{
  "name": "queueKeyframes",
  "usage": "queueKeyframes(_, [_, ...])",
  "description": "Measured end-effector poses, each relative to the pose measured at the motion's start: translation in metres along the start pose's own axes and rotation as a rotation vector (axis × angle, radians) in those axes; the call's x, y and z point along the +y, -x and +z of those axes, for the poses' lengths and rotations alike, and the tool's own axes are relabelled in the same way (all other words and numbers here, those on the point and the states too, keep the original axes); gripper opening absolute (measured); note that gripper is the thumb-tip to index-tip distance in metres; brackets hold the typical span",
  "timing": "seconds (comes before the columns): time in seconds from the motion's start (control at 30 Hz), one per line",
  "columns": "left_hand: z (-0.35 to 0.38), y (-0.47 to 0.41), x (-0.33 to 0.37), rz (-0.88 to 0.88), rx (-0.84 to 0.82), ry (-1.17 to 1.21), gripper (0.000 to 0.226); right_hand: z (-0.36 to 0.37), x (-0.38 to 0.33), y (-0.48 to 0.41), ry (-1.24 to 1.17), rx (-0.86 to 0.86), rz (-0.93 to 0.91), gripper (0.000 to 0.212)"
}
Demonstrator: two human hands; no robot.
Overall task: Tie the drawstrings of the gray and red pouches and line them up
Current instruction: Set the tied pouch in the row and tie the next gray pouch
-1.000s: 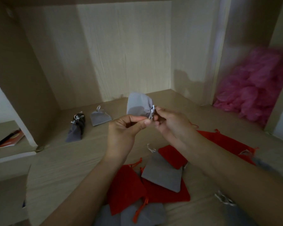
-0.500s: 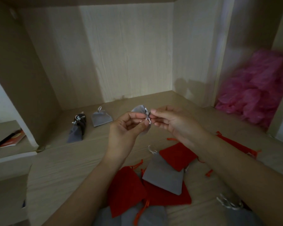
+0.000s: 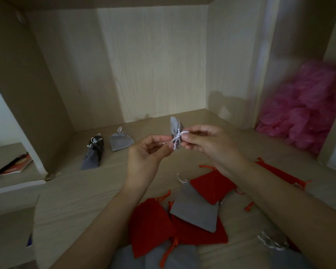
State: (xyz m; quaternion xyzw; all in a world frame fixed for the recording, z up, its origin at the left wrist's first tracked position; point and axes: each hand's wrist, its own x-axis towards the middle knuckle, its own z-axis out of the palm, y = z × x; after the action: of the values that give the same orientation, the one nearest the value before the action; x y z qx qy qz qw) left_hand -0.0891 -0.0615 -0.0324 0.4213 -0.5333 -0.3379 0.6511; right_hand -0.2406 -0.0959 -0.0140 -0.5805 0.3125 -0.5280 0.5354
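Two hands, one gray pouch [image 3: 175, 125]: both grips pinch its cord [image 3: 177, 135], held up off the surface [image 3: 76, 191].

Left hand [image 3: 149, 152] nips the cord between thumb and forefinger and right hand [image 3: 208, 146] nips it from the other side, the two grips almost touching at the gathered neck. Half a second ago the pouch was mostly hidden behind the fingers; now its body stands up just above the grips, and the crossed pale cord shows plainly between them. Well to the left of the grips and farther back lie a dark pouch [image 3: 92, 155] and a lighter pouch [image 3: 121, 141], both cinched, side by side. Below the grips, nearer the person, loose red pouches [image 3: 151, 224] and a flat gray one [image 3: 194, 208] overlap in a pile that lies as it did.
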Motion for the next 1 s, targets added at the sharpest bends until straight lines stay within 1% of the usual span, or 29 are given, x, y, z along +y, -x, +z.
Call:
queueKeyframes(0.1, [-0.003, -0.001, -0.001, 0.057, 0.062, -0.105, 0.014, 0.004, 0.002, 0.0, 0.05, 0.02, -0.034, 0.008])
queueKeyframes(0.17, [-0.004, 0.0, -0.002, 0.147, 0.074, -0.291, 0.015, 0.006, 0.002, -0.001, 0.09, 0.035, -0.054, 0.006])
queueKeyframes(0.27, [-0.004, 0.002, -0.003, 0.266, 0.047, -0.559, 0.007, 0.008, 0.005, -0.002, 0.159, 0.068, -0.083, 0.016])
queueKeyframes(0.33, [-0.004, 0.003, -0.003, 0.279, 0.044, -0.633, 0.005, 0.011, 0.007, -0.002, 0.172, 0.089, -0.092, 0.019])
queueKeyframes(0.4, [-0.004, 0.004, -0.002, 0.276, 0.046, -0.639, 0.008, 0.012, 0.008, -0.001, 0.128, 0.114, -0.073, 0.018])
queueKeyframes(0.43, [-0.004, 0.005, -0.001, 0.265, 0.034, -0.629, 0.01, 0.012, 0.008, -0.001, 0.07, 0.127, -0.043, 0.018])
queueKeyframes(0.63, [0.003, 0.008, -0.001, 0.174, -0.113, -0.523, 0.016, 0.013, 0.016, -0.003, -0.411, 0.21, 0.242, 0.022])
queueKeyframes(0.7, [0.003, 0.008, -0.002, 0.147, -0.152, -0.482, 0.02, 0.014, 0.018, -0.004, -0.476, 0.219, 0.271, 0.025])
queueKeyframes(0.8, [0.004, 0.008, -0.003, 0.122, -0.211, -0.414, 0.015, 0.015, 0.016, -0.003, -0.487, 0.153, 0.21, 0.026])
queueKeyframes(0.87, [0.004, 0.007, -0.004, 0.111, -0.227, -0.378, 0.013, 0.015, 0.016, -0.001, -0.444, 0.107, 0.164, 0.027])
queueKeyframes(0.93, [0.004, 0.008, -0.003, 0.096, -0.228, -0.356, 0.015, 0.014, 0.016, 0.0, -0.312, 0.1, 0.116, 0.024])
queueKeyframes(1.0, [0.005, 0.01, -0.002, 0.1, -0.223, -0.402, 0.017, 0.008, 0.015, -0.003, -0.088, 0.155, 0.04, 0.02])
